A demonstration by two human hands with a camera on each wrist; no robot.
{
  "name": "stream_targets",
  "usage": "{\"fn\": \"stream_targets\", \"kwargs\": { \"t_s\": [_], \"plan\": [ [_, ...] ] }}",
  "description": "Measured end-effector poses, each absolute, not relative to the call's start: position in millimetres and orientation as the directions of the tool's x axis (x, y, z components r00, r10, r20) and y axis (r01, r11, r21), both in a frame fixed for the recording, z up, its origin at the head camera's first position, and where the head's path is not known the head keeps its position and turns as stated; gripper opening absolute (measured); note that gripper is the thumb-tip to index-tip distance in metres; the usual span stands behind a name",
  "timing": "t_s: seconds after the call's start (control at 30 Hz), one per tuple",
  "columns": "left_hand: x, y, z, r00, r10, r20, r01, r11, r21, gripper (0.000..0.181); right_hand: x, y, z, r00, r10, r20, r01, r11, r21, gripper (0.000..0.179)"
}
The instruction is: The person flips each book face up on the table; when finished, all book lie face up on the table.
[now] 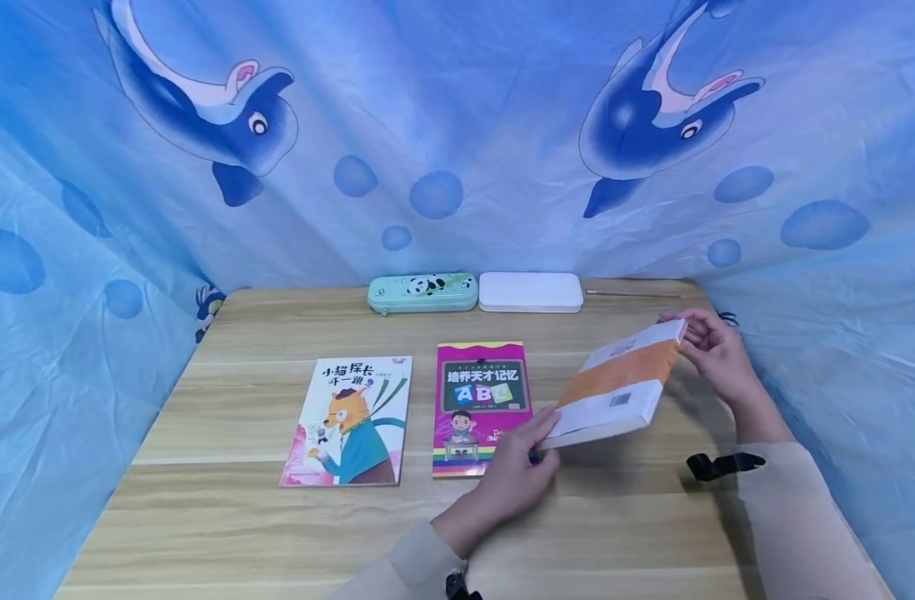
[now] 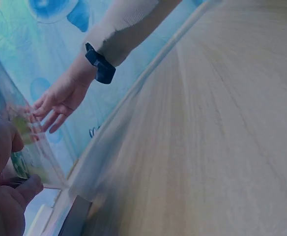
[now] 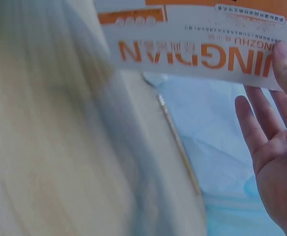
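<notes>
A thick white book (image 1: 615, 379) with an orange band and a barcode is tilted above the table. My left hand (image 1: 513, 475) pinches its near left corner, thumb below. At the far right edge is my right hand (image 1: 716, 354); in the right wrist view its thumb (image 3: 286, 71) lies on the lettered cover (image 3: 192, 59), with fingers behind the edge. A green-and-white picture shows on the underside (image 2: 23, 123) in the left wrist view. Beside my left hand lies a pink ABC book (image 1: 480, 375), partly covered by that hand.
A cat picture book (image 1: 352, 421) lies flat at the left. Along the table's (image 1: 225, 517) back edge are a green panda pencil case (image 1: 423, 293), a white case (image 1: 531, 292) and a thin stick (image 1: 633, 293). A blue dolphin-print curtain (image 1: 487, 108) hangs around the table.
</notes>
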State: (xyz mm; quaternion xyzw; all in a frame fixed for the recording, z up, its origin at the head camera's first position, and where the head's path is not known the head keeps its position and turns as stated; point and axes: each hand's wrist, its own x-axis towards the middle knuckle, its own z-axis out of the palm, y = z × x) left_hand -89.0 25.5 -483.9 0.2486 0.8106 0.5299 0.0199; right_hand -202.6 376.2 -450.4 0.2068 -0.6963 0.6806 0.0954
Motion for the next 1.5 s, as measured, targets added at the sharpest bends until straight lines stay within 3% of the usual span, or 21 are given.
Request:
{"fn": "stream_targets", "kwargs": {
  "t_s": [0.27,0.57,0.77,0.87,1.03,1.13,1.33,1.5],
  "plan": [
    [-91,21,-482,-0.884,0.401,0.241,0.37,0.284,0.884,0.051,-204,362,-426,-0.872,-0.105,0.479,-0.471,-0.089,-0.878,0.028],
    [-92,18,-480,-0.897,0.422,0.13,0.275,0.303,0.912,0.038,-203,351,-412,-0.914,0.035,0.405,-0.402,0.068,-0.913,0.036],
    [-91,21,-482,-0.913,0.4,0.077,0.191,0.254,0.948,0.039,-210,344,-414,-0.949,-0.009,0.314,-0.315,0.022,-0.949,0.042],
    [-91,23,-483,-0.919,0.39,0.05,0.126,0.172,0.977,0.039,-214,339,-418,-0.966,-0.058,0.252,-0.258,0.124,-0.958,0.041],
    [-92,24,-484,-0.93,0.367,0.015,0.03,0.036,0.999,0.046,-223,332,-426,-0.972,-0.14,0.187,-0.222,0.306,-0.926,0.041],
    [-92,22,-485,-0.938,0.348,-0.008,-0.006,0.005,1.0,0.053,-228,326,-433,-0.975,-0.166,0.151,-0.201,0.35,-0.915,0.047],
    [-95,17,-485,-0.951,0.309,0.004,0.001,-0.008,1.0,0.091,-237,312,-447,-0.984,-0.163,0.068,-0.135,0.444,-0.886,0.055],
    [-100,13,-489,-0.962,0.273,-0.009,-0.018,-0.029,0.999,0.086,-244,303,-464,-0.991,-0.131,-0.028,-0.046,0.524,-0.85,0.061]
  ]
}}
